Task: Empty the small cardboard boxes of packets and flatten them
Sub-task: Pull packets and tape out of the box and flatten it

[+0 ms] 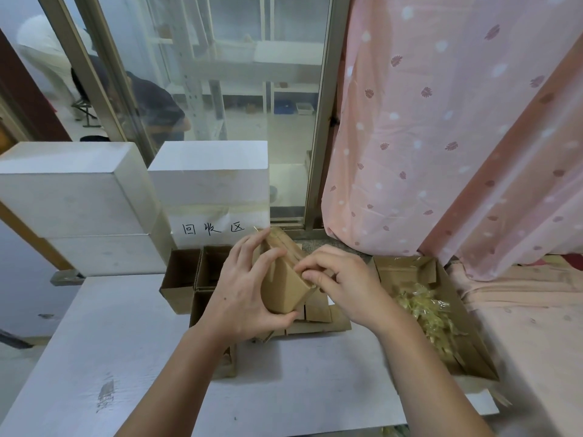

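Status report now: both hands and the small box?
Left hand grips small box. Right hand pinches its end flap. Packets in tray, right. Nothing in the way.

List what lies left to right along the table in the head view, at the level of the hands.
open empty boxes → left hand → small box held in both hands → right hand → large tray box of clear packets.

A small box [285, 285] is held above the desk [126, 357], the left hand [243, 298] on its left side, the right hand [344, 285] on its right. Open boxes [189, 275] stand behind-left, flattened boxes [318, 323] lie beneath, and a tray [473, 342] of packets [426, 313] sits right.
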Demonstrator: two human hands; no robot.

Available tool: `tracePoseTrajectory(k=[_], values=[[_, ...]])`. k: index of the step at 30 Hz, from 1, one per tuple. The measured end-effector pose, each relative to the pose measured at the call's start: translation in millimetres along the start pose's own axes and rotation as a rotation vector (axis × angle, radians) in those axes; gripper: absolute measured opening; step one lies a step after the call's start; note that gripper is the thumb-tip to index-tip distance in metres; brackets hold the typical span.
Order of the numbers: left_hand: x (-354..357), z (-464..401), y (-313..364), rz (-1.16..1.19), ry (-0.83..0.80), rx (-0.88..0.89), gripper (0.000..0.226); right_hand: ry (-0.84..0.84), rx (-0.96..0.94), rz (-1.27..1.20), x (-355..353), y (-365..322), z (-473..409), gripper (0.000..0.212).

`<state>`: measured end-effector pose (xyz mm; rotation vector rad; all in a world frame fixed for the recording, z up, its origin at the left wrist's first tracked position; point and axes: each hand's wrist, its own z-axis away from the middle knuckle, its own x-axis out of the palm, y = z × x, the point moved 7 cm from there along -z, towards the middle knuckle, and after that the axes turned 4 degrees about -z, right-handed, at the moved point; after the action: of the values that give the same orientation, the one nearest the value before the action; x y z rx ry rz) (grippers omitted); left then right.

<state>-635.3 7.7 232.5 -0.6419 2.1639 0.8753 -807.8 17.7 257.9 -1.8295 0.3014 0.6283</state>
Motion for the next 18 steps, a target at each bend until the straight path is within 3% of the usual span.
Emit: tracePoseTrajectory(k=[3,10,18], values=[[2.7,2.0,-3.1,0.026,-0.005,-0.024,0.097,0.003,0.003,-0.002,1.3,3.2,-4.0,0.014],[9.6,6.2,-11.4,0.174,-0.044,-0.133,0.099,-0.051,0.002,-0.047,7.4,9.8,-9.2,0.026],[8.1,1.0,-19.0,0.283,-0.068,-0.172,0.096,0.062,0.082,-0.203,1.8,17.7,-8.3,0.024]])
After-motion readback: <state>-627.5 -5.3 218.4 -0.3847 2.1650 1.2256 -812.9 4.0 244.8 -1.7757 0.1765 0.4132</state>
